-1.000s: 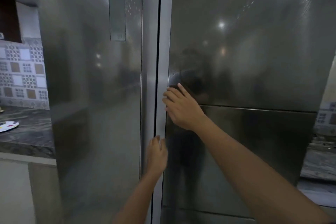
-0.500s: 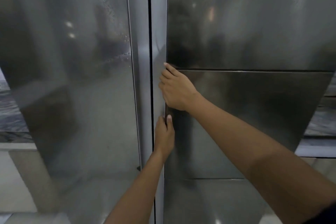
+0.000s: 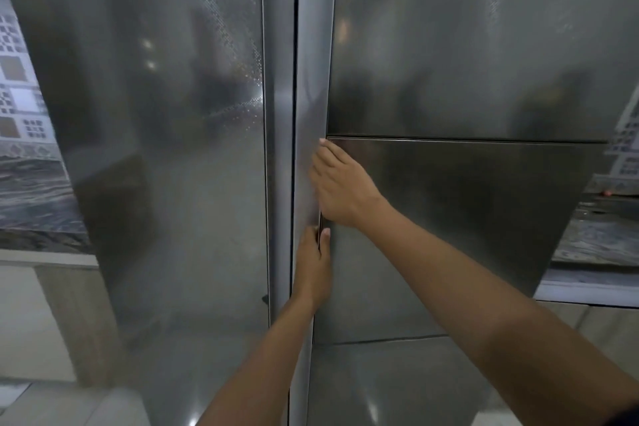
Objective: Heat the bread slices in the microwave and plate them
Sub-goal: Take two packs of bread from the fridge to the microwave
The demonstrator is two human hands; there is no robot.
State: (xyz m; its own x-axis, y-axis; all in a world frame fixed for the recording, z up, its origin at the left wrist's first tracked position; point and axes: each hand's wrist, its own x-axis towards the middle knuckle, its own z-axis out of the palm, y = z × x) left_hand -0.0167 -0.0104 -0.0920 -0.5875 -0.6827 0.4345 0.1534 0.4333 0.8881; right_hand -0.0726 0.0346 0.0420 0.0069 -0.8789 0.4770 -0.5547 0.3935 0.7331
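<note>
A steel two-door fridge fills the view. My right hand [image 3: 342,187] lies on the left edge of the right fridge door [image 3: 466,62], fingers curled over that edge just below the door's horizontal seam. My left hand [image 3: 313,263] is directly under it. Its fingers are tucked into the narrow dark gap at the edge of the darker lower door panel [image 3: 466,218], with the thumb on the panel's front. The left fridge door [image 3: 166,149] is closed. No bread, microwave or plate is in view.
A dark marbled counter [image 3: 31,204] with a patterned tile wall [image 3: 17,86] sits left of the fridge. Another stretch of counter [image 3: 601,239] shows at the right. Pale floor lies below.
The view has moved closer and lower on the fridge. My left hand has risen along the door edge to just beneath my right hand. The left counter's plate has left the view.
</note>
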